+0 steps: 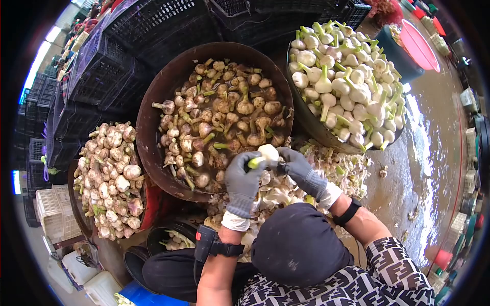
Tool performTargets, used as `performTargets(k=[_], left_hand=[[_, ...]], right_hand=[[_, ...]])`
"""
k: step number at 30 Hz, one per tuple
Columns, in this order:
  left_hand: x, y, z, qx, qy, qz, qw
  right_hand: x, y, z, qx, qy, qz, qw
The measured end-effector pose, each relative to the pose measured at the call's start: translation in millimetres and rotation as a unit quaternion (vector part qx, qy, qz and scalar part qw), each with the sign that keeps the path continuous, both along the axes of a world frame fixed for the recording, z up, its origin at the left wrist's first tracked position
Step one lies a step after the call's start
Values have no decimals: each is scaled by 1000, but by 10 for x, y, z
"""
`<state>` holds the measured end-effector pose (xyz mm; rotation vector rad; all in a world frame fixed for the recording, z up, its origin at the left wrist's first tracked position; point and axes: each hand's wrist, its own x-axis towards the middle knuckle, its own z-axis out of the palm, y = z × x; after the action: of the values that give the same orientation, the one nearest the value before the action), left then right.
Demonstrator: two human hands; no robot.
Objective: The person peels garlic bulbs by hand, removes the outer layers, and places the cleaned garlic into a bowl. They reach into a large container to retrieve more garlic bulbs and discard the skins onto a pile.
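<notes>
Both hands wear grey gloves and meet at the near rim of a brown tub [148, 168] of murky water with unpeeled garlic bulbs [245, 106] in it. My left hand [242, 178] is closed around a white garlic bulb [268, 152] whose green cut stem points left. Close against the bulb's right side, my right hand [301, 171] has its fingers curled round a small dark tool [281, 167], mostly hidden by the glove. Below the hands lies a heap of garlic peelings [286, 191].
A tub of clean white garlic [352, 86] stands at upper right, and a heap of unpeeled garlic [109, 178] at left. Black crates [97, 71] are stacked behind. A pink basin [418, 46] is at far right, beside wet floor [403, 173]. White crates [53, 211] stand lower left.
</notes>
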<state>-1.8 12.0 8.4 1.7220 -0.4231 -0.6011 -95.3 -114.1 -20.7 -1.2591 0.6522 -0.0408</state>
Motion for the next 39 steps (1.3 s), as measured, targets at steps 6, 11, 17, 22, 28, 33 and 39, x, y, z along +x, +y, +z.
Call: performTargets(k=[6, 11, 17, 22, 28, 33, 39], left_hand=[[147, 105, 174, 34, -140, -119, 982], [263, 74, 52, 45, -309, -233, 921], [230, 116, -99, 125, -316, -314, 887], [208, 119, -132, 125, -246, -249, 928], [136, 140, -325, 109, 15, -62, 992], [55, 284, -431, 102, 120, 2, 988], [-347, 287, -324, 249, -81, -175, 949]], right_hand=[[-65, -114, 155, -49, 53, 47, 996], [-44, -91, 132, -276, 62, 142, 948], [-63, -143, 104, -298, 133, 237, 915], [-86, -147, 77, -211, 98, 222, 947], [-132, -136, 39, -114, 1, 158, 981], [-177, -118, -18, -187, -178, 117, 959], [-97, -58, -46, 469, -179, -124, 856]])
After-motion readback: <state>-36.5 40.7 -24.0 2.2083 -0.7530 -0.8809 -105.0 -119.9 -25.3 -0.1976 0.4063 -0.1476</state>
